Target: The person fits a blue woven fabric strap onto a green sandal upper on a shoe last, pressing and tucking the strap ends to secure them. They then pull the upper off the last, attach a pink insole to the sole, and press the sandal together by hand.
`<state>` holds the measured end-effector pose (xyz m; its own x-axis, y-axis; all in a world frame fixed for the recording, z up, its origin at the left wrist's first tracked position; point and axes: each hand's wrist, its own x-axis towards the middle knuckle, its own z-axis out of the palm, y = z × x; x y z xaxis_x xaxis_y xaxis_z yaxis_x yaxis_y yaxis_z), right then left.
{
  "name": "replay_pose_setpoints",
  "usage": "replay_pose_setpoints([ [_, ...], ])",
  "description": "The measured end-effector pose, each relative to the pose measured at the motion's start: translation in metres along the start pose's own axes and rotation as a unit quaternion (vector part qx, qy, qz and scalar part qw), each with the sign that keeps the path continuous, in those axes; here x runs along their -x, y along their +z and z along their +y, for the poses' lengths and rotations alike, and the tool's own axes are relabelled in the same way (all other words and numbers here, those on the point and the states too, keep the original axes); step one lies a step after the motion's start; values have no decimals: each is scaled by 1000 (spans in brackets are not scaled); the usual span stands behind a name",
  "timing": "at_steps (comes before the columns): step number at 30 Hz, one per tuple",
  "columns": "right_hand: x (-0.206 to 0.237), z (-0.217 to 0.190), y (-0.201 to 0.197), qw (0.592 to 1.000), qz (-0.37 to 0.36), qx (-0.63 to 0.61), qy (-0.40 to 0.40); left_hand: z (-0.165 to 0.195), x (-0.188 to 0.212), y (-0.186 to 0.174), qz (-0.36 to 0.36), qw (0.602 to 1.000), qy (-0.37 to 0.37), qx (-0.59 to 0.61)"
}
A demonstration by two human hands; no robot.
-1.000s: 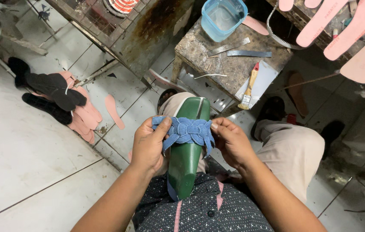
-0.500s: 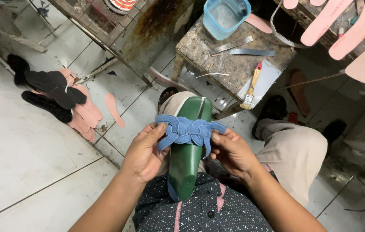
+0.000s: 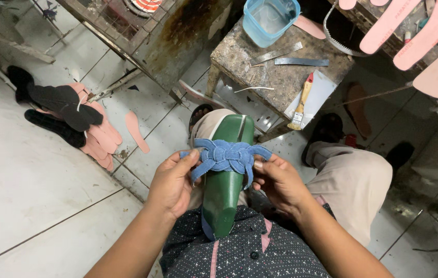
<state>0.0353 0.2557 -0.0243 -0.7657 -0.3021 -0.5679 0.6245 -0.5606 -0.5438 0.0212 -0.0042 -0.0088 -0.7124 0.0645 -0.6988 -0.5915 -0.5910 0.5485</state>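
Left hand (image 3: 173, 181) curled, thumb and fingertips pinching the left end of a blue woven strap (image 3: 226, 156). Right hand (image 3: 279, 181) curled the same way, gripping the strap's right end. Strap stretched across the upper part of a green shoe last (image 3: 225, 180), knotted weave centred between both hands. Last standing tilted on the lap, narrow end pressed against a dark dotted shirt (image 3: 245, 252), broad end pointing away from the hands.

Compared with half a second ago: strap sitting slightly lower on the last, hands drawn a little closer in at its sides, grip unchanged.

Beyond the hands, a worn stone block (image 3: 281, 64) serving as a bench. On it, a clear blue tub (image 3: 270, 19), contents not discernible, plus flat metal blades (image 3: 301, 62) and a brush (image 3: 301, 103) with a pale handle. Far to the left of the left hand, on white floor tiles, a heap of black and pink soles (image 3: 72, 121). Above and right of the right hand, more pink soles (image 3: 425, 36) hanging at the frame's edge.
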Motion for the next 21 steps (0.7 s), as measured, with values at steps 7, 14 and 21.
replay_pose_setpoints([
  [7, -5, 8, 1, 998, 49, 38, -4, -13, -8, 4, -17, 995, 74, -63],
  [14, -5, 9, 3, 996, 48, 61, -41, -12, -9, 6, -13, 993, 96, -73],
  [21, -8, 8, 2, 998, 15, 53, -28, -7, -9, 6, -11, 987, 100, -128],
])
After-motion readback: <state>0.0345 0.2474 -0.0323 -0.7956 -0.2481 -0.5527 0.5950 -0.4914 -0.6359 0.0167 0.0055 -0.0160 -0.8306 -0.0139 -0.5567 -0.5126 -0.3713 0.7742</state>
